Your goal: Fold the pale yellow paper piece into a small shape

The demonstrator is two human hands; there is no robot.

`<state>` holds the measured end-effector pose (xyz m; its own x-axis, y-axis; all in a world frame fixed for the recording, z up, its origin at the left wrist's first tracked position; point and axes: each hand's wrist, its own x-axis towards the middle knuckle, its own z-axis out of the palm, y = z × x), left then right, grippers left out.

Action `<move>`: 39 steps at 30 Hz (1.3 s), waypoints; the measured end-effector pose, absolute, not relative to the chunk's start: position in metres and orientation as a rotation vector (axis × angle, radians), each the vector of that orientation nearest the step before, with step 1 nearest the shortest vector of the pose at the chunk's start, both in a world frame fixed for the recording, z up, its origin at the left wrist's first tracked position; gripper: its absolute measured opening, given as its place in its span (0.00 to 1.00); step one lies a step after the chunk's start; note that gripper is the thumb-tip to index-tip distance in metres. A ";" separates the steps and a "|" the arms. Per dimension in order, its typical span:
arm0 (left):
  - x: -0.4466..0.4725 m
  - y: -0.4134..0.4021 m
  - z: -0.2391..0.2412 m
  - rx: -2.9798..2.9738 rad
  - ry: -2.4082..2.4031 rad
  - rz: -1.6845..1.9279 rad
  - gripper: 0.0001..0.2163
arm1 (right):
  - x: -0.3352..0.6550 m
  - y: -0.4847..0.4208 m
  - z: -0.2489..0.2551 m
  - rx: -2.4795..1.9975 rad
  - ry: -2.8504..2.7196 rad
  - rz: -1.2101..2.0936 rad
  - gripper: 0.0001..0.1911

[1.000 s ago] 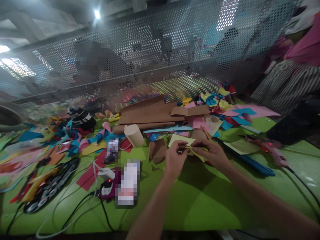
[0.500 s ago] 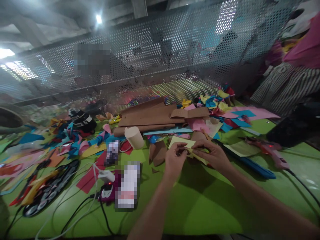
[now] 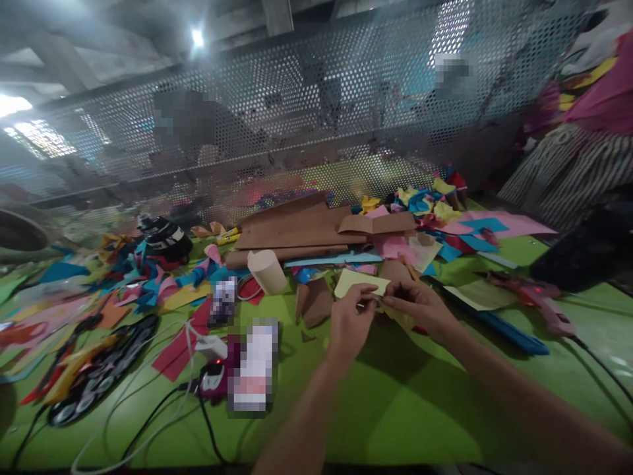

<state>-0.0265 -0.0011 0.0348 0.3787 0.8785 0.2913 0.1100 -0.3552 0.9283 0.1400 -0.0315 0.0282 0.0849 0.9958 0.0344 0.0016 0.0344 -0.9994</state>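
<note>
Far left of the green surface [image 3: 425,409]: a heap of coloured paper scraps [image 3: 133,280] and loose cables [image 3: 148,422]. Centre: a cream paper cone [image 3: 267,270] lying beside brown card pieces [image 3: 314,300]. Left hand [image 3: 349,323] closed, pinching the edge of a pale yellow paper piece [image 3: 359,282] held just above the surface. Right hand [image 3: 422,307] closed on the same piece, fingertips meeting the left. Far right: a glue gun [image 3: 537,297].
</note>
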 end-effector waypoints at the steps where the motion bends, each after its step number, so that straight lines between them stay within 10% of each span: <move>1: -0.026 -0.001 0.034 1.729 0.875 1.072 0.14 | 0.140 -0.032 0.029 -1.220 -1.162 1.131 0.28; 39: -0.030 0.000 0.037 1.832 0.935 0.937 0.08 | 0.138 -0.034 0.035 -1.317 -1.459 0.631 0.21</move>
